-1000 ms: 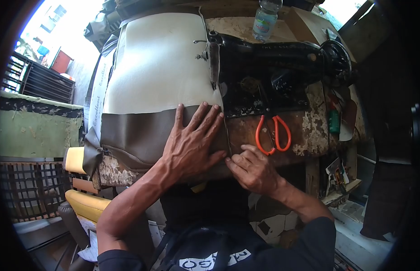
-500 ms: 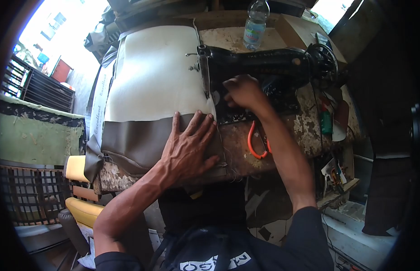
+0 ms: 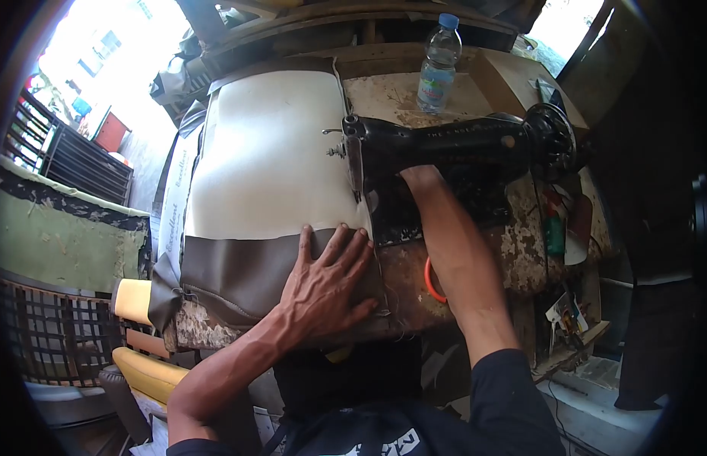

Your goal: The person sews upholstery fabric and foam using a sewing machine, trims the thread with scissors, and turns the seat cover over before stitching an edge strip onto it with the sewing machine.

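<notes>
My left hand [image 3: 327,277] lies flat with fingers spread on a dark brown leather-like panel [image 3: 224,270]. Its fingertips touch the lower edge of the white sheet [image 3: 270,152] joined to it. The right edge of this piece runs under the needle end of a black sewing machine [image 3: 460,140]. My right hand [image 3: 423,176] reaches beneath the machine's arm; only the wrist area shows and its fingers are hidden. Below my right forearm, an orange handle [image 3: 432,283] sticks out partly covered.
A water bottle [image 3: 439,64] stands behind the machine beside a cardboard box [image 3: 509,80]. A green object [image 3: 554,232] sits on the worn tabletop at right. Yellow padded pieces [image 3: 148,365] are at lower left, near a black lattice [image 3: 57,327].
My right hand has gone further under the machine's arm, out of sight, and the forearm now covers more of the orange handle. My left hand keeps its place on the panel. The view has tilted upward.
</notes>
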